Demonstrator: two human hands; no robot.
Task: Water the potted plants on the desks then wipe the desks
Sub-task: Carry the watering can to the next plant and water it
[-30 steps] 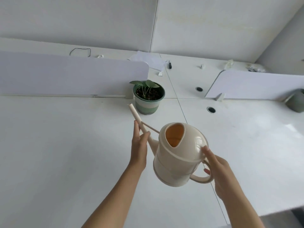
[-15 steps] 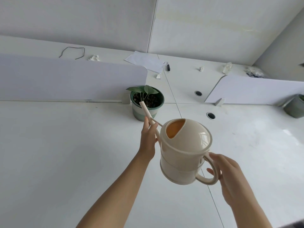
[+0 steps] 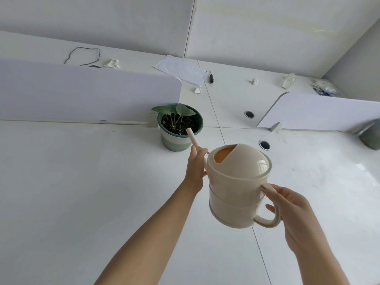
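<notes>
Head view: one cream plastic watering can (image 3: 236,188), one green-potted plant (image 3: 174,140).
Your left hand (image 3: 195,167) pinches spout (image 3: 192,137), right hand (image 3: 294,214) grips handle (image 3: 269,221); two white dividers (image 3: 88,93) behind.

White desks (image 3: 82,182) meet at thin seams, and upright dividers (image 3: 88,93) stand on them. A potted plant (image 3: 176,138) sits on the near desk beside a divider's end. The far desk carries a paper sheet (image 3: 183,69), a black cord (image 3: 82,55), a crumpled tissue (image 3: 112,63) and a dark pen (image 3: 211,78).
</notes>
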